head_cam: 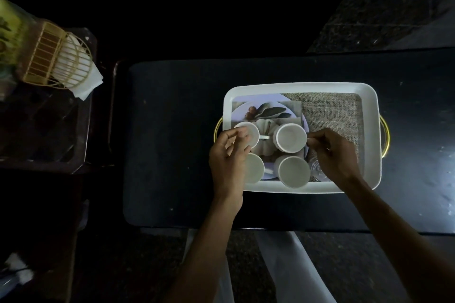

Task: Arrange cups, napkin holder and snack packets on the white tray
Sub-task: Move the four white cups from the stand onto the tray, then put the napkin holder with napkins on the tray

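Note:
A white tray with gold handles lies on the dark table. Several white cups stand in its left half. My left hand rests over the far-left cup, fingers on its rim, and partly covers the near-left cup. My right hand pinches the handle of the far-right cup. A near-right cup stands free. A gold wire napkin holder with white napkins sits far left on a side table. A green snack packet lies beside it.
The tray's right half shows bare burlap-print lining. A clear glass object sits under my right wrist. The dark table stretches left of the tray. The side table stands at the left.

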`<act>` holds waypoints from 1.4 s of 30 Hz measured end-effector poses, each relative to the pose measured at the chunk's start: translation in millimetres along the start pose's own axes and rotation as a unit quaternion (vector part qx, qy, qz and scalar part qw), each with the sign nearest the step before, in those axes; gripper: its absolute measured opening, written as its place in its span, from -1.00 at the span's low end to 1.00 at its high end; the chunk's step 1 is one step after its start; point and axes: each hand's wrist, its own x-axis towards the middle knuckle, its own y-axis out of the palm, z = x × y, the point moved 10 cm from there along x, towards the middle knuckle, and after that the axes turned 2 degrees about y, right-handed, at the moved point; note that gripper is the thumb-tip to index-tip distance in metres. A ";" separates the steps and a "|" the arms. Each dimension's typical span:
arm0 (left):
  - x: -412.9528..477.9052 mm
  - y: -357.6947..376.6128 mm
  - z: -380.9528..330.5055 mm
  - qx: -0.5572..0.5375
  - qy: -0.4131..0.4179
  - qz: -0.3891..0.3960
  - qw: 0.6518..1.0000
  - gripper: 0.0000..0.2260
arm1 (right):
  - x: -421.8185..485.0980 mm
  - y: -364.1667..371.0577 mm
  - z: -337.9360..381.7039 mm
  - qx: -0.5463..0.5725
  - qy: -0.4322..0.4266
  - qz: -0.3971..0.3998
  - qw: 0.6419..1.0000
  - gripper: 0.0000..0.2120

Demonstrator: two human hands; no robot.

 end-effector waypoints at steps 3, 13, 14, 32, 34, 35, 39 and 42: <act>0.7 -6.0 -0.3 0.000 0.007 -0.001 1.000 -0.92 | 0.6 1.8 2.3 -0.008 -0.003 0.005 1.000 -0.95; 2.8 -35.7 -32.8 0.143 0.128 0.020 0.981 -0.86 | -8.5 -10.5 38.5 -0.115 -0.054 0.017 0.992 -0.82; 3.5 -43.1 -42.8 0.169 0.157 0.016 0.973 -0.84 | -9.8 -12.9 52.6 -0.124 -0.077 0.000 0.989 -0.82; 109.4 -229.7 -206.8 0.595 0.384 -0.094 0.700 -0.56 | -27.3 203.6 310.9 -0.288 -0.237 0.053 0.926 -0.17; 134.6 -240.8 -225.9 0.609 0.373 -0.103 0.693 -0.52 | -22.1 226.6 329.8 -0.301 -0.238 0.047 0.922 -0.15; 146.8 -244.6 -234.1 0.614 0.366 -0.105 0.692 -0.49 | -19.8 237.4 337.8 -0.309 -0.237 0.046 0.920 -0.15; 186.3 -246.8 -255.7 0.626 0.350 -0.099 0.690 -0.36 | -11.6 271.9 362.3 -0.328 -0.231 0.047 0.915 -0.16; 205.2 -239.0 -260.2 0.645 0.344 -0.083 0.677 -0.28 | -7.1 287.8 372.8 -0.333 -0.223 0.045 0.915 -0.16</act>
